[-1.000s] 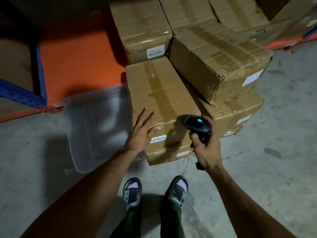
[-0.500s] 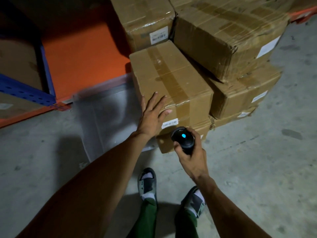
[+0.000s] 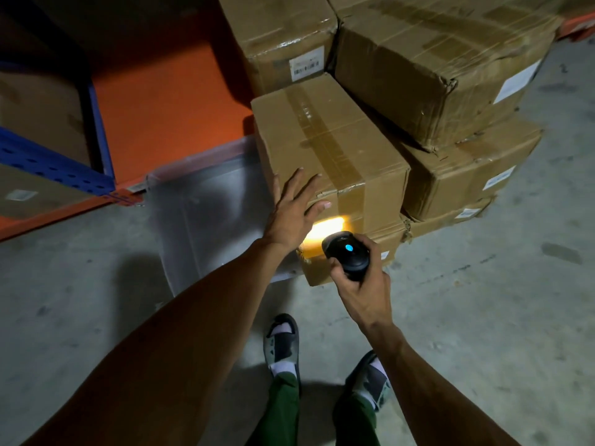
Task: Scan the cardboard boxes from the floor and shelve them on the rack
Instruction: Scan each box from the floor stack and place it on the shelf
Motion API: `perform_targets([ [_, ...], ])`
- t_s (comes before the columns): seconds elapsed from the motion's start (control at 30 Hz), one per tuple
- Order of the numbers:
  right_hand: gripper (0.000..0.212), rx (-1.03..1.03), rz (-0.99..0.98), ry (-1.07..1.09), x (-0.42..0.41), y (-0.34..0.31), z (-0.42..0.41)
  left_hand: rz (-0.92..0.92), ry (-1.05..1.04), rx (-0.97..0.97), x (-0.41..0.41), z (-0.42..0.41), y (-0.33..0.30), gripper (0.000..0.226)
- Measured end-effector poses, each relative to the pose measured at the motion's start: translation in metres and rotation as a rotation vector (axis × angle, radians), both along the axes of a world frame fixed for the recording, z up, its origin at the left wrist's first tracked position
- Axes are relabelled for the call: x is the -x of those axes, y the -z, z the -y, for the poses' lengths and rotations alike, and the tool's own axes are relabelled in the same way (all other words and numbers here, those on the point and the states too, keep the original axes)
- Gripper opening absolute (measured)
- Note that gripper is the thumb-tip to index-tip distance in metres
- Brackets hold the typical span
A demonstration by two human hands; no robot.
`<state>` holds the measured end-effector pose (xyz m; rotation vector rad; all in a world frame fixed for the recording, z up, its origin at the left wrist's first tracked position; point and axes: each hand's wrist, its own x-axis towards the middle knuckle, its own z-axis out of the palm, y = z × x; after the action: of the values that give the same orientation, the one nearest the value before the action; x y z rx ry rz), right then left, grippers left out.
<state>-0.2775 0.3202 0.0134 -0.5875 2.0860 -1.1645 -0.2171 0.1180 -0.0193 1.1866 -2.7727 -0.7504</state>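
Note:
A taped cardboard box sits on top of a lower box on the floor. My left hand lies flat with spread fingers on its near left corner. My right hand grips a black barcode scanner with a lit blue dot, held close to the box's front face. A bright yellow-white glow from the scanner falls on the front face where the label is. More boxes are stacked behind and to the right.
A rack with blue upright and orange shelf stands at the left, with boxes on it. A translucent plastic bin lies on the concrete floor left of the stack. My feet in sandals stand below.
The scanner now lights the box's front label with a bright glow. My view and hands have drawn closer to the box; the left hand stays on its corner.

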Motion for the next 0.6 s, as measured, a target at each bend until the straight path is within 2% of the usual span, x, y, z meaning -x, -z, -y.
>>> perform_targets([
  [0.17, 0.065, 0.007, 0.01, -0.008, -0.002, 0.0, -0.002, -0.012, -0.027, -0.012, 0.001, -0.002, -0.001, 0.061],
  [0.3, 0.061, 0.012, 0.01, 0.013, -0.002, -0.002, -0.001, -0.032, -0.048, -0.046, -0.001, -0.004, -0.002, 0.063],
  [0.47, 0.062, 0.023, 0.018, 0.013, -0.001, -0.001, 0.0, -0.1, -0.069, -0.118, -0.005, -0.006, -0.007, 0.075],
  [0.6, 0.071, 0.013, 0.021, 0.014, 0.004, 0.009, -0.01, -0.174, -0.076, -0.165, -0.01, -0.002, -0.009, 0.068],
])
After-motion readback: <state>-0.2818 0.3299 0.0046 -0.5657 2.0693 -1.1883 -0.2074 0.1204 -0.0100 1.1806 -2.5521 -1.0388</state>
